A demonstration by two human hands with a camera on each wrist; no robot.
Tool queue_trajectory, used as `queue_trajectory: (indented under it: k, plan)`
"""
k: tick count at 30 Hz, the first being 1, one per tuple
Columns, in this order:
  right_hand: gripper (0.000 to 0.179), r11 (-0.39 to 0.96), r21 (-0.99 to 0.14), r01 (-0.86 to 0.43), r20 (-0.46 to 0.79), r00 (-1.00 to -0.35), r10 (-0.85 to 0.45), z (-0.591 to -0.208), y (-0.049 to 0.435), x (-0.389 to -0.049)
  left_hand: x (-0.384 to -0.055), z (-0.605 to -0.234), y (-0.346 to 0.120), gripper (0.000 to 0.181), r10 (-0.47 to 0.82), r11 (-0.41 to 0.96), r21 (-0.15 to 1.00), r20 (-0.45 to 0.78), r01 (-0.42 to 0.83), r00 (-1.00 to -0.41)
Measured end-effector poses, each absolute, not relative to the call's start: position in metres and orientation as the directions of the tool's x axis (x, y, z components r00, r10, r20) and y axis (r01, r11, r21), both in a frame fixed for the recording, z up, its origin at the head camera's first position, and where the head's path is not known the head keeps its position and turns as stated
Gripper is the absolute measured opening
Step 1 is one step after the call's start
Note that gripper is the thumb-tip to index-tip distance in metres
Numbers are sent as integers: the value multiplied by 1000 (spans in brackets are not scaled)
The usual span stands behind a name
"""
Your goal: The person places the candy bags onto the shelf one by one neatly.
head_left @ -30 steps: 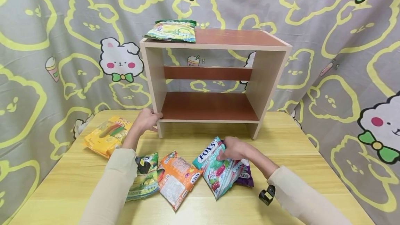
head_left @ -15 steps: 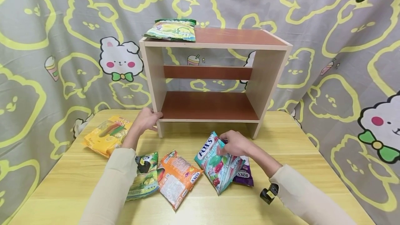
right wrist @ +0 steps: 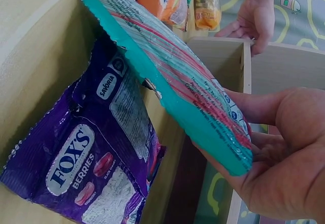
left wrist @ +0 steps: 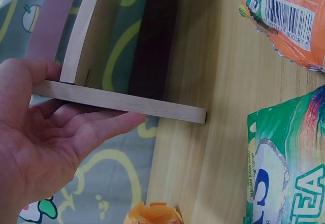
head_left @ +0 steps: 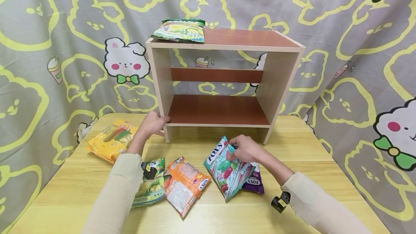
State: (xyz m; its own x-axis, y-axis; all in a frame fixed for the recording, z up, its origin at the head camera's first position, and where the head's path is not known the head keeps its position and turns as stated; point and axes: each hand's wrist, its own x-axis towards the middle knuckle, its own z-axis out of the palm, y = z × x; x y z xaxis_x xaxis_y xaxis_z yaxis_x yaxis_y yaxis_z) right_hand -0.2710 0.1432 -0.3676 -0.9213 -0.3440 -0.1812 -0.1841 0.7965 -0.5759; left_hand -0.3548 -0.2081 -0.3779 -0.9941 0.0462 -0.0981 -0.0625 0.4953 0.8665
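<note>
My left hand (head_left: pixel 154 124) grips the left side panel of the small wooden shelf (head_left: pixel 217 125), thumb inside and fingers along the outer face, as the left wrist view shows. My right hand (head_left: pixel 246 149) pinches a teal Fox's candy bag (head_left: pixel 224 167) by its upper right edge. In the right wrist view this bag (right wrist: pixel 172 66) is tilted, with thumb and fingers on either side of it. A purple Fox's Berries bag (right wrist: pixel 76 158) lies on the table right under and beside it, partly covered in the head view.
An orange Fox's bag (head_left: pixel 185 187), a green candy bag (head_left: pixel 152 187) and a yellow candy bag (head_left: pixel 112 140) lie on the wooden table (head_left: pixel 305 147). Another green bag (head_left: pixel 180 31) rests on the shelf's top left. A patterned curtain (head_left: pixel 325 39) hangs behind.
My right hand has raised the teal candy bag slightly and turned it, so more of the purple bag shows. My left hand stays on the shelf panel.
</note>
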Motion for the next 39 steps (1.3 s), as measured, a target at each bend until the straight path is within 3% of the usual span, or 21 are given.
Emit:
queue_trajectory:
  k: [8, 16, 24, 39]
  plan:
    - [56, 798, -567, -202, -157, -925, -346, -365, 143, -271, -355, -378, -208, 27, 41, 505, 861, -99, -65, -994]
    - [55, 799, -559, -223, -138, -925, -355, -352, 145, -271, -355, -379, -209, 31, 41, 517, 854, -96, -61, -995]
    - [52, 801, -537, -265, -96, -924, -370, -334, 146, -272, -355, -380, -208, 47, 53, 493, 868, -97, -58, -994]
    - [46, 818, -501, -283, -55, -933, -356, -285, 146, -273, -354, -379, -208, 38, 55, 501, 864, -92, -52, -994]
